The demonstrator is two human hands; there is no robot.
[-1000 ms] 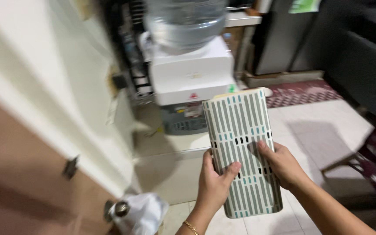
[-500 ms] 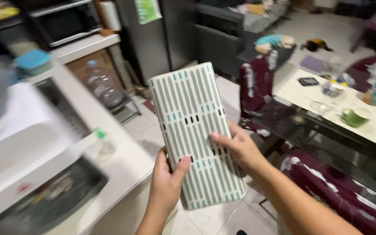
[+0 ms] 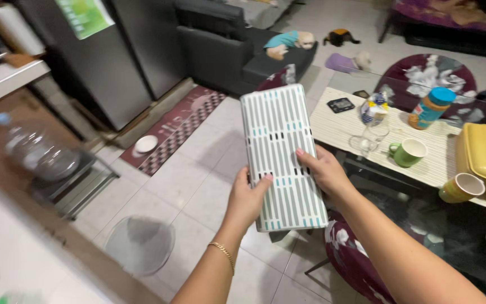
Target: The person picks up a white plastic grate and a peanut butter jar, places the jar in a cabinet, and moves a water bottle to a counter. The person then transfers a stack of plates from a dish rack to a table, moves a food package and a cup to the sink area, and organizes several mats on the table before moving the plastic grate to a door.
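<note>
Patterned tray carried away from the counter toward the table.
Both the left hand [image 3: 247, 198] and right hand [image 3: 324, 171] stayed closed on the slotted tray [image 3: 281, 155] as the table [image 3: 341, 125] came near.

Striped tray [image 3: 281, 152] smooth plastic; floor [image 3: 198, 169] glossy tile.

White box [image 3: 281, 152] w/ grey-teal dashes; green mug [image 3: 409, 152]

A slotted tray [image 3: 282, 152] is sitting between the left hand [image 3: 247, 198] and right hand [image 3: 324, 171]. To its right, a bench [image 3: 338, 121] is carrying a mug [image 3: 408, 152], a glass [image 3: 371, 134] and a jar [image 3: 430, 107].
</note>
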